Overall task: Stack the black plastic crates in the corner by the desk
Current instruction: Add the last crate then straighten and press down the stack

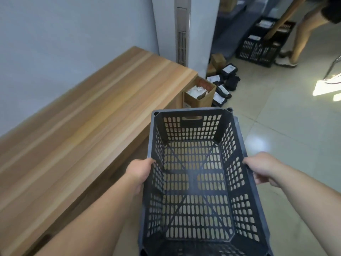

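i hold the empty black perforated plastic crate (pixel 199 182) in the air, beside the long wooden desk (pixel 83 126). my left hand (pixel 140 172) and right hand (pixel 262 169) each clench a long rim, fingers curled over the edge. the open cardboard box (pixel 199 97) and black parcels (pixel 227 78) crowd the corner ahead; i judge the crate could land tilted on them, or knock the desk edge.
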